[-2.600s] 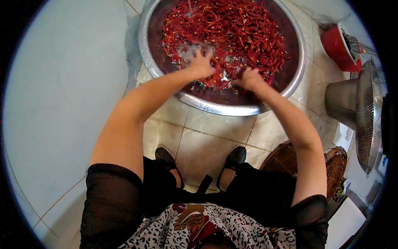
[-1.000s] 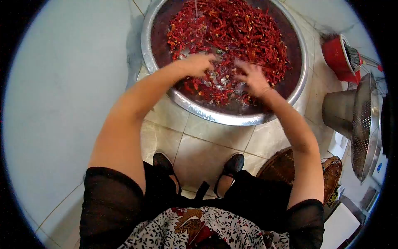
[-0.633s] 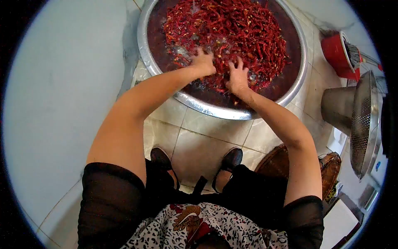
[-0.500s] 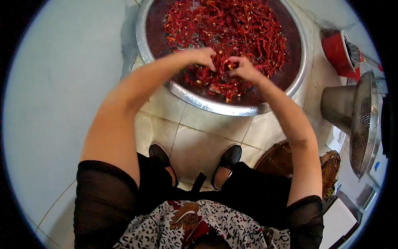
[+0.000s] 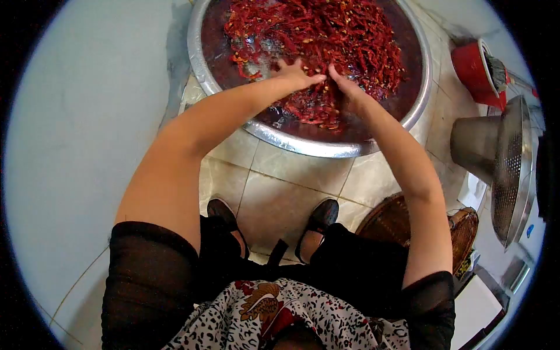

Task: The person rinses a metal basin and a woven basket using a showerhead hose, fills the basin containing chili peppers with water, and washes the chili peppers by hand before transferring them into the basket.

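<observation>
Dried red chillies [image 5: 356, 41] float in dark water in a wide metal basin [image 5: 291, 144]. Fingers spread, my left hand [image 5: 294, 74] rests on the chillies near the middle of the basin, its thumb pointing right. Just to its right, my right hand [image 5: 345, 84] dips in among the chillies with its thumb stretched up and apart. The rest of that hand's fingers are partly hidden by the chillies and water. Neither hand is closed round anything I can see. Pale seeds lie scattered over the chillies.
At the right stand a red bucket [image 5: 469, 67], a metal pot [image 5: 475, 146] and a perforated metal colander [image 5: 510, 175]. Woven baskets [image 5: 388, 224] sit on the tiled floor [image 5: 286, 204] beside my right leg. A pale wall [image 5: 93, 116] runs along the left.
Both hands have gone from curled fingers to opened ones. My left hand's fingers now spread forward, and the two thumbs are closer together. Chillies near the hands have shifted.
</observation>
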`<state>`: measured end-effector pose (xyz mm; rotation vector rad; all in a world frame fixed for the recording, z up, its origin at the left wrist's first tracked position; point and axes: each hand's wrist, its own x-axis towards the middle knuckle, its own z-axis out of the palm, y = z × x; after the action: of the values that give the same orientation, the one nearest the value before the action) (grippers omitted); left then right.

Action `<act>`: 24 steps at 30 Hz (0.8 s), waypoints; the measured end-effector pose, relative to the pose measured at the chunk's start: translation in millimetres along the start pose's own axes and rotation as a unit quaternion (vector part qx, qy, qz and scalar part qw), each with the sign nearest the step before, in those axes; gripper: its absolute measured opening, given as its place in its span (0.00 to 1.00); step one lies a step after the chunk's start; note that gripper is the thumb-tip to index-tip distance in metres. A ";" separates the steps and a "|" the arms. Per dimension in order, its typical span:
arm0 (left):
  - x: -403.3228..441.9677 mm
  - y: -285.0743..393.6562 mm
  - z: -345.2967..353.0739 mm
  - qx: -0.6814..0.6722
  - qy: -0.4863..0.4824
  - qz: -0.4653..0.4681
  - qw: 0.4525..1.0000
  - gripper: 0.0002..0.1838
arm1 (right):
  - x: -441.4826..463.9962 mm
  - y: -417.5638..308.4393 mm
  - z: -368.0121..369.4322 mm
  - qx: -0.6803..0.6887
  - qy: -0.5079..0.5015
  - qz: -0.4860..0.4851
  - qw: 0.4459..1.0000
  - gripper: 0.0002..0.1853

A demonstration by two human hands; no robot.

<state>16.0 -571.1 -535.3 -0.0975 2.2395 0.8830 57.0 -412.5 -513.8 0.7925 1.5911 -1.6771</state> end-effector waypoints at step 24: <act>7.8 -18.9 -121.7 0.255 -0.102 0.158 0.948 0.26 | -30.6 -39.1 -79.5 -0.436 0.083 0.022 0.896 0.31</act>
<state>-56.4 -659.7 -489.1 0.5807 2.2436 0.4171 40.9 -330.4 -471.5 0.4812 2.1507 -0.7028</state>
